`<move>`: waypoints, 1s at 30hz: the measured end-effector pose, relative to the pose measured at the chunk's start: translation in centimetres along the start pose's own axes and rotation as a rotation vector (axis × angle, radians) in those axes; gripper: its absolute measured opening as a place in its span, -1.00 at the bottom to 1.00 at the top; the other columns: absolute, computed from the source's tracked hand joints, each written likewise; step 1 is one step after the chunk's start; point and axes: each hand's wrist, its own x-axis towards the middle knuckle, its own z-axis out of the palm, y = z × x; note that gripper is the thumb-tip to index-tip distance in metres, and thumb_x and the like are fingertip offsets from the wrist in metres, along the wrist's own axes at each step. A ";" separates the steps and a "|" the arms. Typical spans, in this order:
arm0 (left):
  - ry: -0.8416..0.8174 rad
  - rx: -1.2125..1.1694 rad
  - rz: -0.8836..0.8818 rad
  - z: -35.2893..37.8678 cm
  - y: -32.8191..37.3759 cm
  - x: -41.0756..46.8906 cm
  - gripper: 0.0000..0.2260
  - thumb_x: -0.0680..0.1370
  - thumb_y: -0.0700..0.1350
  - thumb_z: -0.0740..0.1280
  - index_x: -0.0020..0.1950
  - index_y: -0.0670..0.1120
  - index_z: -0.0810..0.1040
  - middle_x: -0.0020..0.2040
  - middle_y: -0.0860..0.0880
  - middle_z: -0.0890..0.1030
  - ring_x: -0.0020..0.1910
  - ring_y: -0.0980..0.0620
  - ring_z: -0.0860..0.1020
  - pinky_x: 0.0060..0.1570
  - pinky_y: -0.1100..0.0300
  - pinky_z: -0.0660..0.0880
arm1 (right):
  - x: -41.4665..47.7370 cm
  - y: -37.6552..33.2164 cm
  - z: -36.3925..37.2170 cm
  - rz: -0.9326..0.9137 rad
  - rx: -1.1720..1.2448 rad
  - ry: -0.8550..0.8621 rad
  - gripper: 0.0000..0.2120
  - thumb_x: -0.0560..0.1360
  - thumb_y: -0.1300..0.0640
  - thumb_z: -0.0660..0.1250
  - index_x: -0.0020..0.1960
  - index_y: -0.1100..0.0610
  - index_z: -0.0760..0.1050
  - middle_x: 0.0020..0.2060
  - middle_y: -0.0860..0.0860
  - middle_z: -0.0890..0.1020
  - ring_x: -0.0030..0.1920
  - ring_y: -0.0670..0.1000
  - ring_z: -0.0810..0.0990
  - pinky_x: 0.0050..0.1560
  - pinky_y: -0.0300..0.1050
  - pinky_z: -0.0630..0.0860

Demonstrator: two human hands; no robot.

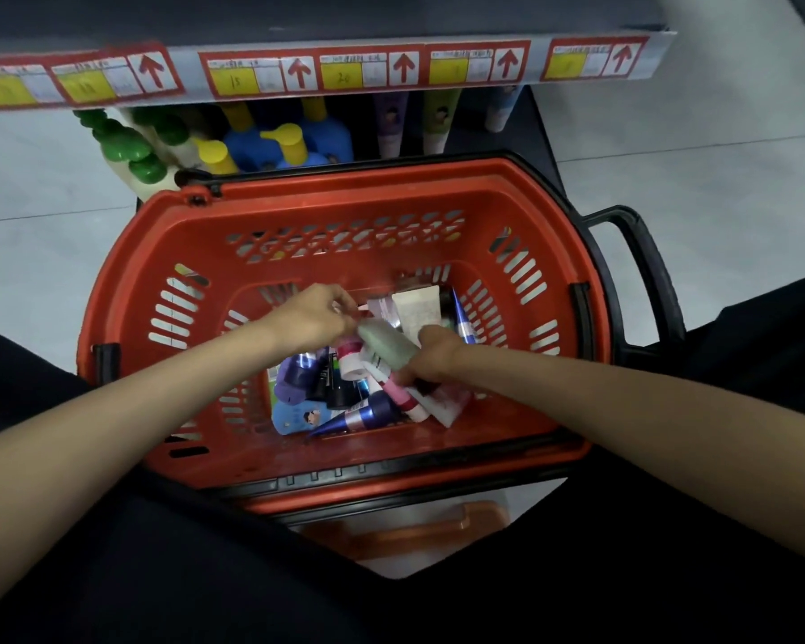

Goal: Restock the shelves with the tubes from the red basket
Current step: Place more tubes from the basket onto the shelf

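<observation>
Grey-green tube (386, 348) lies slanted over the pile (345, 392) in the red basket (126, 281), its long axis running from the left hand (314, 318) down to the right hand (431, 360). The right hand grips its lower end. The curled fingers of the left hand meet the upper end, though I cannot tell if they pinch it.

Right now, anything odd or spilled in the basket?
Nothing spilled or visibly damaged. The tubes lie in a jumbled heap in the red basket, crossing each other. The right hand grips a grey-green tube; the left hand is at its tip.
</observation>
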 end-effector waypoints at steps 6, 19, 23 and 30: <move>-0.082 0.022 -0.163 -0.3 -0.5 -0.2 -0.80 0.64 -0.14 0.33 0.20 -0.21 0.60 -0.06 -0.13 0.67 -0.14 -0.06 0.62 -0.24 0.16 0.51 | -1.3 0.2 -1.1 0.041 0.228 -0.049 -0.51 0.31 0.25 0.63 0.16 0.23 0.51 -0.07 0.08 0.63 -0.09 0.05 0.62 -0.02 -0.05 0.65; 0.572 -0.714 0.286 -4.7 0.6 -4.9 -0.84 0.64 -0.16 0.34 -0.13 -0.10 0.46 -0.36 -0.02 0.60 -0.28 -0.04 0.62 -0.22 0.01 0.57 | -7.3 -1.8 -5.0 -0.333 0.954 -0.079 -0.65 0.48 0.26 0.46 0.26 0.15 0.59 0.12 0.19 0.65 0.01 0.08 0.69 -0.06 -0.07 0.67; 0.845 -0.752 0.513 -6.3 0.9 -7.0 -0.79 0.66 -0.13 0.30 -0.08 -0.23 0.44 -0.25 -0.25 0.46 -0.21 -0.07 0.62 -0.18 0.15 0.53 | -9.5 -2.6 -5.6 -0.396 1.181 -0.222 -0.56 0.49 0.11 0.39 0.32 0.27 0.52 0.04 0.23 0.62 -0.11 0.11 0.65 -0.17 -0.12 0.59; 0.788 -0.757 0.552 -6.4 1.1 -8.2 -0.72 0.63 0.02 0.35 -0.02 -0.21 0.55 -0.23 -0.05 0.55 -0.20 0.00 0.49 -0.10 0.03 0.43 | -11.3 -4.2 -6.6 -0.440 1.382 -0.344 -0.60 0.57 -0.02 0.29 0.25 0.23 0.62 -0.04 0.32 0.60 -0.23 0.13 0.55 -0.16 -0.05 0.40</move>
